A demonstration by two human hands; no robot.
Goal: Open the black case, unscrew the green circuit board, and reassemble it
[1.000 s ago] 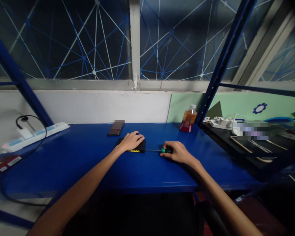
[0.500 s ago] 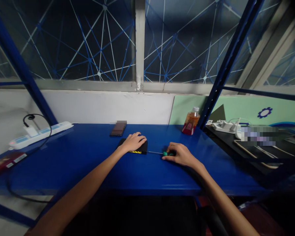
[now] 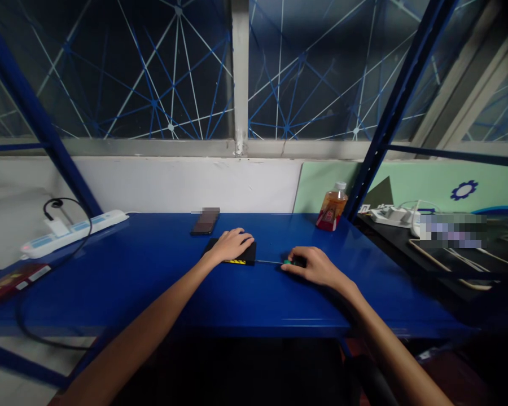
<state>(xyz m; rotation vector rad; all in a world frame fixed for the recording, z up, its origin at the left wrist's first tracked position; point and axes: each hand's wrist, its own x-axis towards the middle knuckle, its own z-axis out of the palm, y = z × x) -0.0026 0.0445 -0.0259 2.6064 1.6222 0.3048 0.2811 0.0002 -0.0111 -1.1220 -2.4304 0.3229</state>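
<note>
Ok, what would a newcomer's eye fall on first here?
The bright blue table, spanning the view below dark windows crossed with white and blue lines. Then, mid-table, the left hand resting on a black box, and the right hand holding a screwdriver pointed towards it.

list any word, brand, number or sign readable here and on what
No words or numbers are legible.
Clear plastic bottle: red label, too blurred.
Dark red flat box: white labels, too small.
Flat black rectangular box: yellow-black stripes.
Light green wall panel: dark blue gear emblem.
Small white marks below: unreadable.
</note>
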